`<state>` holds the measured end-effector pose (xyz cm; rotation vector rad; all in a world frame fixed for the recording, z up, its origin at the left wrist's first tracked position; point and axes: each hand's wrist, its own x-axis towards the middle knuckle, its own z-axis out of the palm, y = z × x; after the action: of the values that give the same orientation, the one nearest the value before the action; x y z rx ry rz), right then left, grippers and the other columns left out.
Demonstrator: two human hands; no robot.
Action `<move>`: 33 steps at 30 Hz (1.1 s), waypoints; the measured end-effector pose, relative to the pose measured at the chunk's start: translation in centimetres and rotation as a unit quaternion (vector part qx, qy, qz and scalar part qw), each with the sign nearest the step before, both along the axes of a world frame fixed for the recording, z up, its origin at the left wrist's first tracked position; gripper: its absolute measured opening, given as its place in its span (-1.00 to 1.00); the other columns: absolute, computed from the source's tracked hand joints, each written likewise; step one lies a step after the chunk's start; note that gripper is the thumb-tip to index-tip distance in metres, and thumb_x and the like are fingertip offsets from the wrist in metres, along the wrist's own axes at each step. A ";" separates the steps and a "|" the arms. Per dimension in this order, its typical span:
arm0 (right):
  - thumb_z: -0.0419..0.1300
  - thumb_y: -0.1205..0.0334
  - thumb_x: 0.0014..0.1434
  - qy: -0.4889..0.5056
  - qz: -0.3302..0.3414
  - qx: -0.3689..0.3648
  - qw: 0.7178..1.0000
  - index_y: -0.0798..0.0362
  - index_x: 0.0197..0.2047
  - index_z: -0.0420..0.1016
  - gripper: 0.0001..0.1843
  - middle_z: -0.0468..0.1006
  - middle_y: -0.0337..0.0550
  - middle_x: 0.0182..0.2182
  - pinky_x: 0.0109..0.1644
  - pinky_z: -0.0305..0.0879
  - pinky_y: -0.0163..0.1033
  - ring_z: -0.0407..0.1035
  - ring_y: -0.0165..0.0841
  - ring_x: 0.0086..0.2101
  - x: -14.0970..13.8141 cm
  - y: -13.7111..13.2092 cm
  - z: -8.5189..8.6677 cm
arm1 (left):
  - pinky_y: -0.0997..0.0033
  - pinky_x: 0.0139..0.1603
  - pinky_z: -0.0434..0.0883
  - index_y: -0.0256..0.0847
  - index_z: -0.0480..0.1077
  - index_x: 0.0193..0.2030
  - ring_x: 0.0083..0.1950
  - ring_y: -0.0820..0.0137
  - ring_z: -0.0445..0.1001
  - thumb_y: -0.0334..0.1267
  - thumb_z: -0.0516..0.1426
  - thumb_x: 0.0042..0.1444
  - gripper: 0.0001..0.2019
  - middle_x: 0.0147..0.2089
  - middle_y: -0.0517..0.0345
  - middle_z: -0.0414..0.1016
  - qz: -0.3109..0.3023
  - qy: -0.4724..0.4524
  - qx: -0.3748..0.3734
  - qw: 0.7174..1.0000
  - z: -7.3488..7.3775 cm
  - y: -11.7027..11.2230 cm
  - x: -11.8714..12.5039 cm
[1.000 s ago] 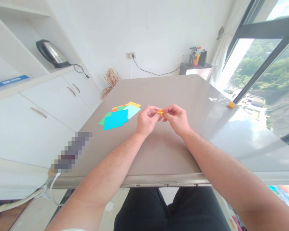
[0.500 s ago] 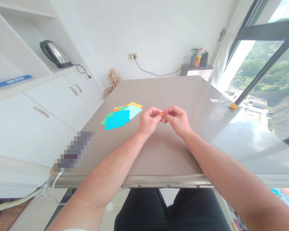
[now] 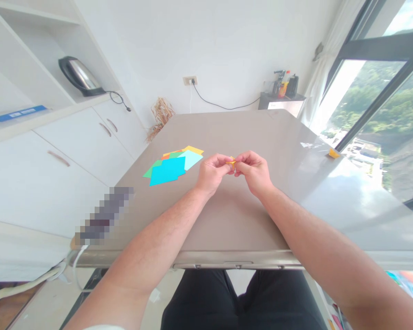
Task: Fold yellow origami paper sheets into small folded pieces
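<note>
Above the middle of the grey table [image 3: 248, 220], my left hand [image 3: 211, 173] and my right hand [image 3: 253, 170] meet fingertip to fingertip. Both pinch a small folded piece of orange paper [image 3: 231, 161], mostly hidden by the fingers. To the left of my left hand a fan of coloured paper squares [image 3: 172, 164] lies flat on the table, with cyan and green sheets on top and orange and yellow ones beneath.
A small orange folded paper [image 3: 333, 153] sits near the table's right edge by the window. White cabinets [image 3: 72, 151] with a kettle [image 3: 79, 77] stand on the left. A small stand with bottles [image 3: 282, 91] is at the far wall. A blurred patch [image 3: 105, 215] covers the near-left corner.
Both hands stay together; the fingers have closed further over the orange paper, so less of it shows than a second ago.
</note>
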<state>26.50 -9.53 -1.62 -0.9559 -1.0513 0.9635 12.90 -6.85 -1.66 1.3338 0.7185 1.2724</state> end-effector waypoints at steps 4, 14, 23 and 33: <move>0.28 0.29 -0.12 -0.004 0.014 0.007 1.000 -0.02 -0.45 0.47 -0.91 0.53 -0.33 -0.53 -0.38 0.43 -0.23 0.42 -0.42 -0.51 0.3 0.1 0.0 | 0.29 -0.20 0.50 -0.15 0.44 -0.34 -0.37 0.45 0.53 -0.28 0.37 -0.10 -0.78 -0.39 0.28 0.56 0.001 -0.014 -0.005 1.000 0.0 0.1 -0.1; 0.32 0.26 -0.08 -0.074 0.014 0.003 0.997 0.01 -0.46 0.54 -0.95 0.55 -0.28 -0.54 -0.35 0.45 -0.21 0.45 -0.40 -0.51 0.7 -0.1 0.1 | 0.23 -0.22 0.55 -0.17 0.40 -0.31 -0.36 0.36 0.58 -0.17 0.37 -0.02 -0.74 -0.38 0.22 0.57 -0.014 0.002 -0.035 0.999 0.0 0.3 -0.7; 0.44 0.17 -0.10 -0.099 0.014 -0.045 0.994 0.04 -0.36 0.58 -0.79 0.62 -0.20 -0.41 -0.30 0.51 -0.19 0.50 -0.37 -0.42 1.1 -0.2 0.5 | 0.24 -0.03 0.52 -0.18 0.53 -0.22 -0.16 0.31 0.61 -0.18 0.43 -0.04 -0.73 -0.22 0.09 0.64 0.042 0.075 0.072 0.994 -0.5 0.9 -1.0; 0.41 0.16 -0.02 -0.133 -0.001 -0.047 0.990 0.05 -0.37 0.62 -0.83 0.62 -0.19 -0.48 -0.38 0.40 -0.25 0.50 -0.36 -0.46 1.1 -0.1 -0.1 | 0.26 -0.16 0.54 -0.19 0.55 -0.28 -0.28 0.32 0.61 -0.19 0.41 -0.03 -0.79 -0.30 0.09 0.66 0.057 0.107 0.081 0.989 -0.6 1.1 -1.2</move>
<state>27.60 -9.64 -1.73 -1.1864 -1.2357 0.9060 11.68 -5.71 -2.27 1.5983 0.8664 1.3129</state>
